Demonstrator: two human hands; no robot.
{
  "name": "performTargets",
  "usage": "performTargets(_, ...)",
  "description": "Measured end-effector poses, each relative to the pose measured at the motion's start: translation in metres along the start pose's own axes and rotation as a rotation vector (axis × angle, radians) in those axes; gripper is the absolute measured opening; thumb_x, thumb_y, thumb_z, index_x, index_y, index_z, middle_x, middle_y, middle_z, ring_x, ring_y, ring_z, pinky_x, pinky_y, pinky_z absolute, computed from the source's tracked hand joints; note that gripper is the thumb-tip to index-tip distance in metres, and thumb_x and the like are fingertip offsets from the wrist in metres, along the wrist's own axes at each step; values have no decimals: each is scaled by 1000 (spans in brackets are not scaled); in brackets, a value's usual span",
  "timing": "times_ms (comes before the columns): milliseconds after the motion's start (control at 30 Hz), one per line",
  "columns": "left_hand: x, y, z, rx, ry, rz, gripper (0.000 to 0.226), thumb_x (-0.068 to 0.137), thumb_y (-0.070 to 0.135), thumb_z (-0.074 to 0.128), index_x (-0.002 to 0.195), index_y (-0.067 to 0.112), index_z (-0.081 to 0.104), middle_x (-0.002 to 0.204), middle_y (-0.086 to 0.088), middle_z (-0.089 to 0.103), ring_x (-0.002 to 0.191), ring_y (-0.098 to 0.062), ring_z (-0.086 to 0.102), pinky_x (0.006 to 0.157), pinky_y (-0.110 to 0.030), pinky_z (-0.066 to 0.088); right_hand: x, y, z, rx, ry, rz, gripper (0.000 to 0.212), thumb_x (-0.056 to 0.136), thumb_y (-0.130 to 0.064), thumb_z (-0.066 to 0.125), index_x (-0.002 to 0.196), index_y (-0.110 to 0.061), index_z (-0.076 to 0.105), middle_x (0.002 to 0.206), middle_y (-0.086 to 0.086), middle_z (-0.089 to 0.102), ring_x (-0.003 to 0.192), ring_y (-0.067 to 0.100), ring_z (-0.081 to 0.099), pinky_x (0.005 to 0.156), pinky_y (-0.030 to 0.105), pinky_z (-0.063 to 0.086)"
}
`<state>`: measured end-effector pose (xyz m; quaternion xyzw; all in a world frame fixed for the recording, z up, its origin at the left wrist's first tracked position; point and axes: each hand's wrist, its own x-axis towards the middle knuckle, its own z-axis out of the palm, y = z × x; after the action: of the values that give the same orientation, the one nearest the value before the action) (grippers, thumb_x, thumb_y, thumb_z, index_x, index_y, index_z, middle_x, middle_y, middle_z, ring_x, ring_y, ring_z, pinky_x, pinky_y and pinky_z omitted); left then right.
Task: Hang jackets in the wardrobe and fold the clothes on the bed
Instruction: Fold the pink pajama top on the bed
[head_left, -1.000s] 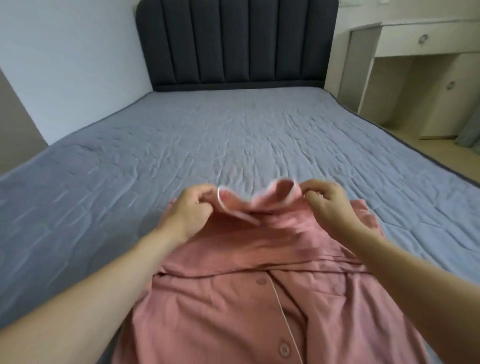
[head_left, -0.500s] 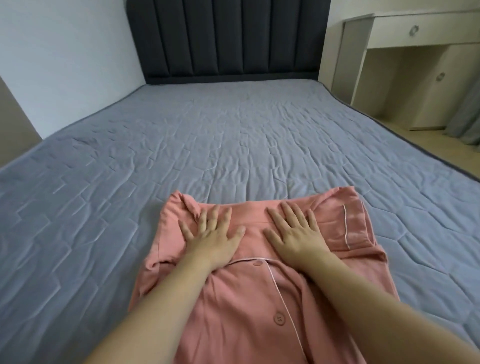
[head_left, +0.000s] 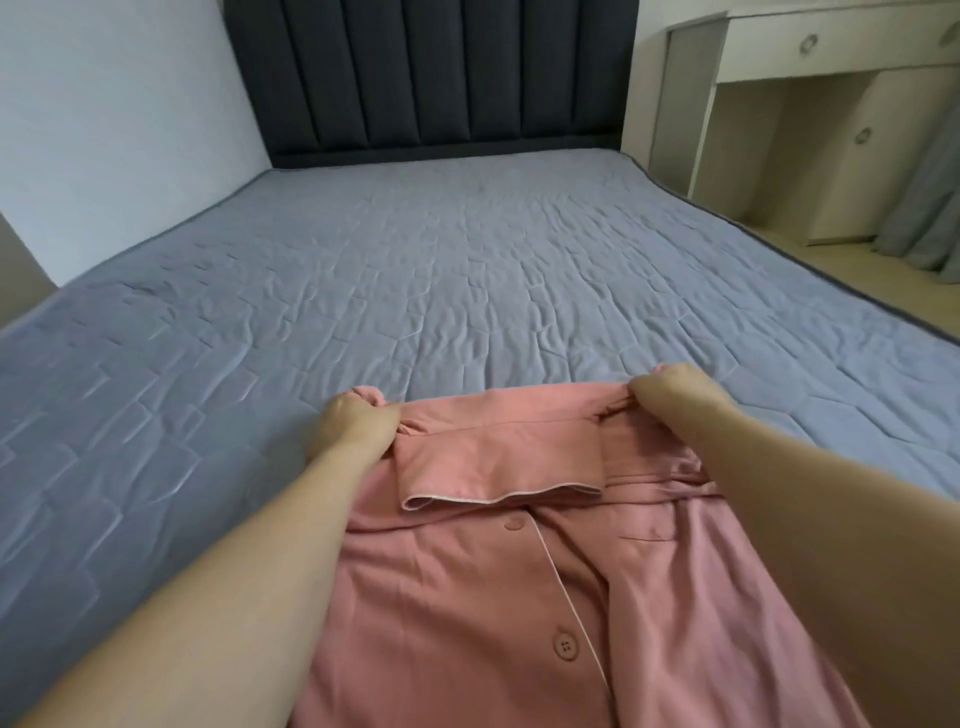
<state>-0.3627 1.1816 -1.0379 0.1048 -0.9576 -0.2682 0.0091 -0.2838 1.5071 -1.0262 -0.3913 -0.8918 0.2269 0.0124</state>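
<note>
A pink button-front pajama shirt (head_left: 467, 587) with white piping lies on the grey-blue quilted bed (head_left: 415, 270), close to me at the near edge. Its far part is folded back toward me, with a piped hem lying across the placket. My left hand (head_left: 350, 423) grips the far left corner of that fold, fingers curled into the cloth. My right hand (head_left: 672, 387) grips the far right corner the same way. Both forearms reach over the shirt's sides.
A dark padded headboard (head_left: 431, 78) stands at the far end. A white wall runs along the left. A cream desk with drawers (head_left: 810, 104) and a grey curtain (head_left: 930, 208) stand to the right, beyond a strip of floor.
Both hands were pressing flat on the shirt's middle. They have since moved apart to the far corners and closed on the cloth, and the folded edge now lies toward me.
</note>
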Motion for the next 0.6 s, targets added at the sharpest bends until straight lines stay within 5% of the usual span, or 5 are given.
performTargets(67, 2, 8, -2, 37, 61, 95, 10, 88, 26, 57, 90, 17, 54, 121, -16, 63, 109, -35, 60, 89, -37, 45, 1, -9, 1, 51, 56, -153, 16, 86, -21, 45, 95, -17, 57, 110, 8, 51, 115, 36, 51, 89, 37, 40)
performTargets(167, 6, 29, -15, 78, 254, 179, 34, 95, 30, 52, 115, 3, 47, 123, -24, 60, 117, -40, 57, 92, -44, 44, 13, -26, 1, 70, 306, -343, 27, 93, -21, 41, 114, -14, 57, 119, 14, 49, 116, 38, 49, 93, 43, 39)
performTargets(367, 74, 77, -36, 73, 499, 274, 44, 100, 41, 45, 119, 1, 42, 123, -25, 60, 115, -42, 58, 88, -47, 44, 77, -82, -39, 213, 618, -388, 27, 98, -21, 37, 119, -9, 49, 121, 21, 50, 112, 41, 49, 96, 48, 35)
performTargets(433, 109, 88, -28, 77, 472, 209, 52, 99, 45, 45, 125, 0, 41, 131, -25, 54, 122, -42, 52, 95, -47, 42, 102, -100, -34, 136, 681, -319, 30, 98, -21, 36, 123, -7, 46, 125, 22, 45, 115, 40, 44, 97, 47, 31)
performTargets(600, 147, 52, 64, 337, 138, 57, 79, 93, 64, 24, 153, 14, 17, 155, -15, 23, 145, -32, 18, 112, -64, 8, 138, -83, 70, -138, 420, -402, 57, 93, -50, 34, 141, -20, 33, 138, 19, 35, 128, 39, 34, 108, 54, 21)
